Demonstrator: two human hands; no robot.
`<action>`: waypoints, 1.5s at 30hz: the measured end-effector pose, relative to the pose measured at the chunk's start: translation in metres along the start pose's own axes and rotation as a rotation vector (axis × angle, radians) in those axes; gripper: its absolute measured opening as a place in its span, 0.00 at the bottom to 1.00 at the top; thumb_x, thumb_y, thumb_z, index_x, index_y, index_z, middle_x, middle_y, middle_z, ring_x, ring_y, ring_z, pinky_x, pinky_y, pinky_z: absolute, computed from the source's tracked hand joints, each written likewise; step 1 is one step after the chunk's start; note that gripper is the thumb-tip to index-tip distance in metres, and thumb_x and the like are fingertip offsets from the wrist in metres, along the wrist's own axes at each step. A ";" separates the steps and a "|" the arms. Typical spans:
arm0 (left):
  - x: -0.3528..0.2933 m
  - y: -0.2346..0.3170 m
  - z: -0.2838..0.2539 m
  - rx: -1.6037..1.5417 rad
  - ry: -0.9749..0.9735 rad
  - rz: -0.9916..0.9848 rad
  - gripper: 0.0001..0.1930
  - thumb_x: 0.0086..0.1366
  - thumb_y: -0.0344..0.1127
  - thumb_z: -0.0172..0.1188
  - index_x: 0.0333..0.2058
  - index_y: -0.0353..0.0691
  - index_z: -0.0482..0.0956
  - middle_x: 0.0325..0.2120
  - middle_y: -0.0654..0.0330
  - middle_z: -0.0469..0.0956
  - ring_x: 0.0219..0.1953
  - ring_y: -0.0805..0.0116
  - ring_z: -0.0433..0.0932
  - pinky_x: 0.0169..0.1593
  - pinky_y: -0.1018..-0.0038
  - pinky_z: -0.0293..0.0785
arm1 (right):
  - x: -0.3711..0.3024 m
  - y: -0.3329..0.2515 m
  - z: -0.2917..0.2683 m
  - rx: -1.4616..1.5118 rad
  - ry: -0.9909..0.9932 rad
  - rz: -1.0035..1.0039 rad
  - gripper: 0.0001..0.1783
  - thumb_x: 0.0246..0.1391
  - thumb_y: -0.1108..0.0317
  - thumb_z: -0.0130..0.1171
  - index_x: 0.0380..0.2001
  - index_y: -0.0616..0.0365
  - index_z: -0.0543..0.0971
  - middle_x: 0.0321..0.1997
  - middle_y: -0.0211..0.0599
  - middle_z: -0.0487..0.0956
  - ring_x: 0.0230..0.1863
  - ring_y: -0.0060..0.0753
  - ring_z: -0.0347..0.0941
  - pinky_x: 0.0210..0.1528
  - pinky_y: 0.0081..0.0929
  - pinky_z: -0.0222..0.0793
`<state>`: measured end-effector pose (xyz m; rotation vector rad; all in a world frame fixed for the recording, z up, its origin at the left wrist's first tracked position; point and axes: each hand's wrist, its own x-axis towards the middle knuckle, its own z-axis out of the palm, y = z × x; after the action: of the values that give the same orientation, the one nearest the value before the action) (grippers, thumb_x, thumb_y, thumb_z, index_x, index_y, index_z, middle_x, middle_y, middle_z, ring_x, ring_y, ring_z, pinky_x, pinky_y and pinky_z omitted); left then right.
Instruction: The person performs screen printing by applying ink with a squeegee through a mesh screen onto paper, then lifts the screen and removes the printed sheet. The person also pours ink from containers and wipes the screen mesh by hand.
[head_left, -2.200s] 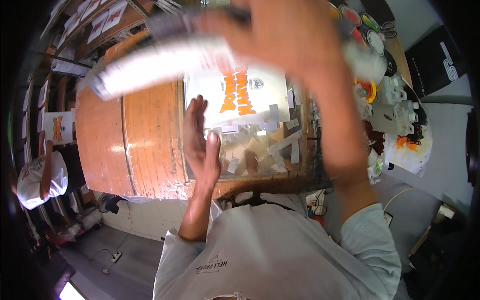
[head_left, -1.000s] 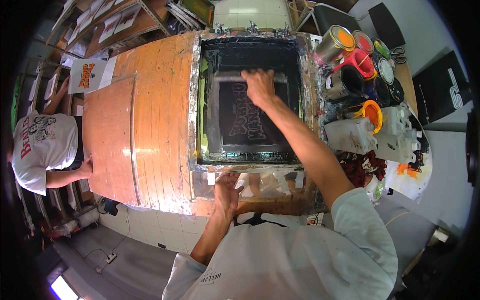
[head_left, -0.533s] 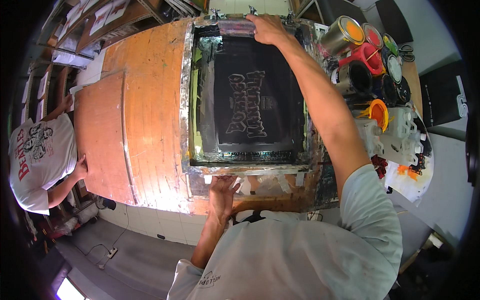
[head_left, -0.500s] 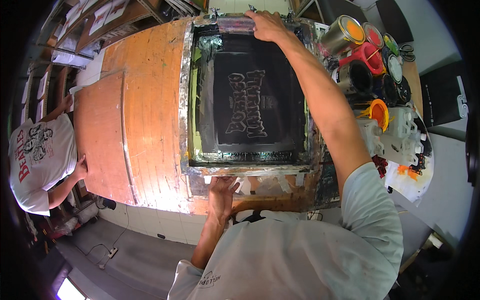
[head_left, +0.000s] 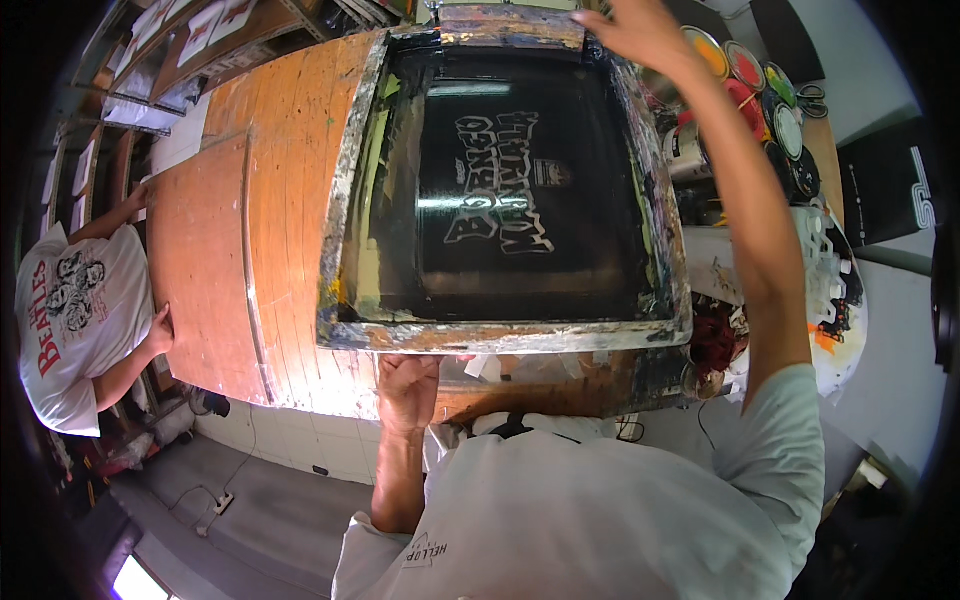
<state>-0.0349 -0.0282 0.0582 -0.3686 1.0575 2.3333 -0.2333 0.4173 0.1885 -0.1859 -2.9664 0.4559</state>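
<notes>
A screen printing frame (head_left: 505, 338) with paint-stained wooden sides is tilted, its near edge raised off the table. Its dark mesh (head_left: 540, 285) carries a lettered design and reflects light. My left hand (head_left: 408, 392) is closed at the near edge, left of the middle, its fingers partly hidden under the frame. At the far end, a wooden-handled squeegee (head_left: 512, 27) lies across the frame. My right hand (head_left: 640, 38) is at the squeegee's right end, fingers stretched out, a fingertip by the handle; the upper edge of the view cuts part of it off.
A wooden board (head_left: 200, 275) lies on the table (head_left: 300, 200) at left, where another person (head_left: 90, 310) rests both hands on it. Paint cans (head_left: 745, 65) and plastic jugs (head_left: 822, 270) crowd the right side. Shelves (head_left: 110, 90) stand at the far left.
The frame's near edge has risen toward me with my left hand, which shifted slightly left. My right hand has moved right along the far edge, and the squeegee shows more fully.
</notes>
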 end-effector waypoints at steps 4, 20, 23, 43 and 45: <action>0.015 0.040 0.046 -0.168 -0.280 0.016 0.25 0.56 0.20 0.54 0.55 0.33 0.74 0.49 0.48 0.82 0.49 0.43 0.82 0.58 0.45 0.74 | -0.126 -0.027 -0.082 0.061 0.046 -0.126 0.25 0.57 0.53 0.62 0.55 0.52 0.80 0.52 0.43 0.82 0.56 0.47 0.76 0.58 0.43 0.67; 0.205 -0.013 0.006 1.980 0.822 0.535 0.21 0.65 0.53 0.62 0.38 0.38 0.82 0.43 0.49 0.78 0.50 0.51 0.74 0.51 0.53 0.74 | -0.193 -0.055 -0.082 -0.529 0.838 -0.390 0.30 0.31 0.48 0.75 0.39 0.54 0.84 0.38 0.36 0.83 0.37 0.40 0.80 0.43 0.34 0.73; 0.214 -0.022 0.005 2.053 0.584 0.396 0.18 0.65 0.51 0.62 0.36 0.39 0.82 0.41 0.48 0.77 0.52 0.51 0.74 0.50 0.51 0.73 | -0.193 -0.052 -0.084 -0.516 0.841 -0.363 0.30 0.30 0.46 0.76 0.36 0.54 0.83 0.38 0.35 0.83 0.37 0.40 0.79 0.41 0.33 0.71; 0.079 0.137 -0.064 1.322 -0.134 0.569 0.25 0.70 0.35 0.61 0.61 0.31 0.67 0.57 0.48 0.74 0.57 0.54 0.76 0.62 0.60 0.69 | -0.269 -0.093 -0.039 -0.295 0.516 -0.132 0.29 0.37 0.51 0.75 0.42 0.55 0.82 0.57 0.47 0.77 0.65 0.51 0.68 0.69 0.59 0.54; 0.021 0.094 0.019 0.916 -0.313 0.389 0.25 0.70 0.35 0.60 0.61 0.32 0.66 0.57 0.51 0.74 0.58 0.54 0.76 0.64 0.61 0.68 | -0.292 -0.088 -0.019 -0.273 0.470 -0.119 0.30 0.37 0.51 0.75 0.43 0.55 0.82 0.59 0.48 0.76 0.66 0.52 0.67 0.69 0.60 0.54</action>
<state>-0.1067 -0.0571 0.1183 0.5709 1.9762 1.8253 0.0483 0.2984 0.1998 -0.1221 -2.5426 -0.0147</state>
